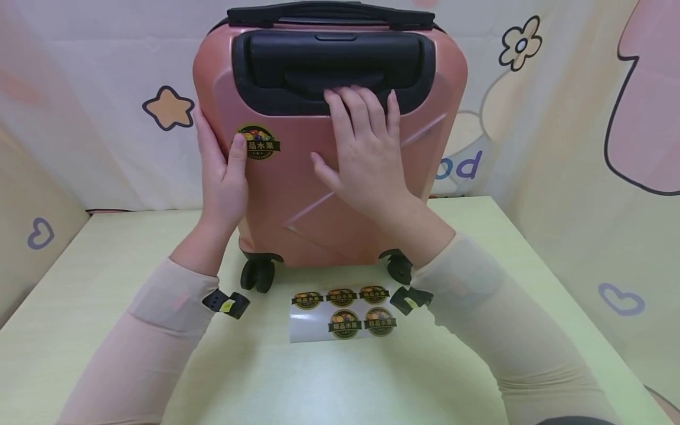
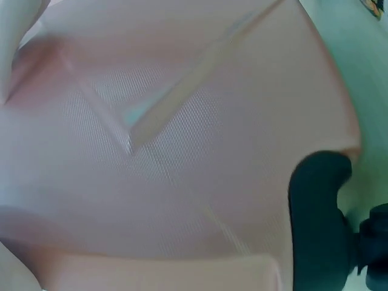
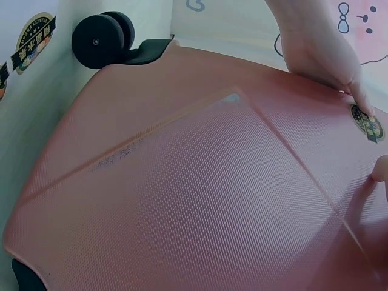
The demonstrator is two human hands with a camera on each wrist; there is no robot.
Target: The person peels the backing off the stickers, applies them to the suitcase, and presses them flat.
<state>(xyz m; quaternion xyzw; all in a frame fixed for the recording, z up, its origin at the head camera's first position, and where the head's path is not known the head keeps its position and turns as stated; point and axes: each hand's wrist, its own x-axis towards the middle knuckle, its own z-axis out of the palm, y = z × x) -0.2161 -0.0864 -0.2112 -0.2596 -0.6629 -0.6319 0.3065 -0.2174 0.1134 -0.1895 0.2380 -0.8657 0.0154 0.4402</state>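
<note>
Pink suitcase [image 1: 319,189]; sticker sheet [image 1: 309,324] reads "精品水果".
Left hand [image 1: 220,171] unclenched, thumb on suitcase sticker [image 1: 262,145]; right hand [image 1: 369,150] spread, fingertips at black handle panel [image 1: 334,56].

1. Of my left hand [image 2: 15,273] only a small piece enters, cut by the frame; how its fingers lie, I cannot tell.
2. My right hand [image 2: 12,48] shows also just a piece, across the shell from my left one.
3. Between my hands, and spreading away from them, is the pink suitcase [image 2: 200,200], finely textured, its creases [image 2: 176,100] meeting at a sharp angle.
4. Well apart from my hands sits a black corner guard [image 2: 318,218], and just beyond it a dark wheel [image 2: 376,242], partly cut.
5. Farthest from my left hand, on the greenish table [image 2: 370,91], one printed sticker [image 2: 374,6] shows only partly.
</note>
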